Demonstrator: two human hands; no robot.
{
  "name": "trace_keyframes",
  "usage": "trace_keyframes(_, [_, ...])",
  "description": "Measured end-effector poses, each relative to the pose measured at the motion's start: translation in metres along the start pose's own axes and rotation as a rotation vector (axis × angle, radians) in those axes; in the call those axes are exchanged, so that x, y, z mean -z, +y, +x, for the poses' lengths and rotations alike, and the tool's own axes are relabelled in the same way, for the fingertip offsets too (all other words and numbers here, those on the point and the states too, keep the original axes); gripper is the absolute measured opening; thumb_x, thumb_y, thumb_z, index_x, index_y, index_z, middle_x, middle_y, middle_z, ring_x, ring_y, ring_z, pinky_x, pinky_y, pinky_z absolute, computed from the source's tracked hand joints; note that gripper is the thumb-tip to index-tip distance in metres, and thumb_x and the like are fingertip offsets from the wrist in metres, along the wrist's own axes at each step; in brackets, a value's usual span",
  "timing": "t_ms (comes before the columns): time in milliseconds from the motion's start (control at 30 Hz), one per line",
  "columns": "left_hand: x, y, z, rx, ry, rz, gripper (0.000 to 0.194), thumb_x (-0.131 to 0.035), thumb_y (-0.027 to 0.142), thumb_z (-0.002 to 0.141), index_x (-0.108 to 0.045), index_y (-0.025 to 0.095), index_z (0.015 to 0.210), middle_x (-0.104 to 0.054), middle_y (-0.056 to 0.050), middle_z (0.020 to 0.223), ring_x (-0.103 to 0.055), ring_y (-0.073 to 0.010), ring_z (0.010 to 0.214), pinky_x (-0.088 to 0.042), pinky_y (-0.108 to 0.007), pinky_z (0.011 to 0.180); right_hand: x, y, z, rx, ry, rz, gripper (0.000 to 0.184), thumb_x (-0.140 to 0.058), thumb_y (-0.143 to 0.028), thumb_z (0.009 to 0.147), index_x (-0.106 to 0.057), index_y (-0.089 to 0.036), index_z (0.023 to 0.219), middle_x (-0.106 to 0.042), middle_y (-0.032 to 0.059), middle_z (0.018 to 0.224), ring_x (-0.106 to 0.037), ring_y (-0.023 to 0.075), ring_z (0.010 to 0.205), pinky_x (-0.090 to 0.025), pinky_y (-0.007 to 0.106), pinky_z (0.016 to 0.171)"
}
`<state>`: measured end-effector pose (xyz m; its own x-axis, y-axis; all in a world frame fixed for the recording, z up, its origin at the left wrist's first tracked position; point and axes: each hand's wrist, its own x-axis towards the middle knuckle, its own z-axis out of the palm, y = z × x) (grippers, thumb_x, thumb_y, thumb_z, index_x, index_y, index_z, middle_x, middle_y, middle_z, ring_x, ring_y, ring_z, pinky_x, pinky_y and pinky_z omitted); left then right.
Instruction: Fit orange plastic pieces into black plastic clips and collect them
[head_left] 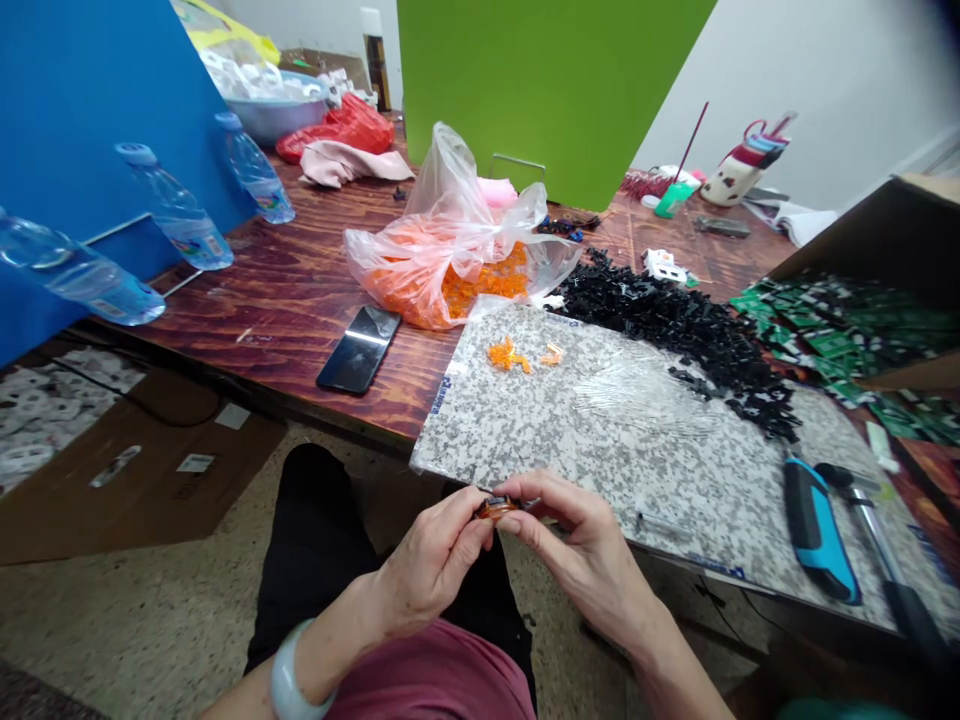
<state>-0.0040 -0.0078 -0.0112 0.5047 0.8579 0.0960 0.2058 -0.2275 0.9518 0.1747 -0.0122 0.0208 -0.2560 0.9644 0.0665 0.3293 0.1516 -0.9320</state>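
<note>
Running across the middle of the frame, a long wooden table (285, 300) with dark red-brown varnish stands over a speckled terrazzo floor (150, 630), and a blue board (82, 100) and a green board (540, 90) rise at the far side, in front of pale walls (840, 90). A granite slab (525, 440) lies on the table near edge, at lower right of the frame. Just off the slab's near edge, above the person's lap, the left hand (427, 555) and the right hand (577, 540) come together, and the fingers of both are narrow, pinching one small orange part (496, 508) with a dark piece on it. On the slab are few orange pieces (508, 353) and, at lower right, a blue-handled tool (817, 530). A heap of black small parts (675, 335) lies along the slab's far edge, and green circuit boards (840, 335) spread at right, under a cardboard box (885, 240). At centre, a clear plastic bag (450, 240) with orange parts inside sits beside a black phone (358, 348), and water bottles (176, 210) stand at upper left
</note>
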Motion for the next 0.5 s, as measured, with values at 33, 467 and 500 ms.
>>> trace_keyframes(33, [0.0004, 0.0001, 0.0, 0.0, -0.01, -0.008, 0.024, -0.037, 0.029, 0.094, -0.056, 0.018, 0.086, -0.052, -0.002, 0.069, -0.048, -0.0158, 0.062, -0.04, -0.025, 0.059, -0.0001, -0.0006, -0.0001, -0.012, -0.013, 0.016, 0.016, -0.058, -0.03, 0.087, -0.067, -0.019, 0.094, -0.069, 0.0049, 0.088, -0.063, 0.0153, 0.077, -0.052, 0.025, 0.066])
trace_keyframes(467, [0.0047, 0.0068, 0.0003, -0.05, -0.085, 0.086, 0.019, -0.038, 0.017, 0.092, -0.055, 0.019, 0.084, -0.054, -0.003, 0.072, -0.049, -0.0157, 0.063, -0.041, -0.025, 0.061, -0.0008, -0.0019, -0.0063, -0.078, -0.039, 0.071, 0.011, -0.058, -0.028, 0.087, -0.065, -0.02, 0.088, -0.064, 0.0019, 0.083, -0.059, 0.0141, 0.076, -0.047, 0.023, 0.067])
trace_keyframes(500, [0.0047, 0.0072, 0.0005, -0.05, -0.088, 0.085, 0.019, -0.037, 0.016, 0.092, -0.055, 0.019, 0.084, -0.054, -0.003, 0.071, -0.048, -0.0156, 0.063, -0.041, -0.025, 0.061, -0.0011, -0.0022, -0.0066, -0.077, -0.038, 0.064, 0.01, -0.058, -0.028, 0.087, -0.065, -0.02, 0.088, -0.064, 0.0019, 0.083, -0.059, 0.0142, 0.076, -0.046, 0.023, 0.067])
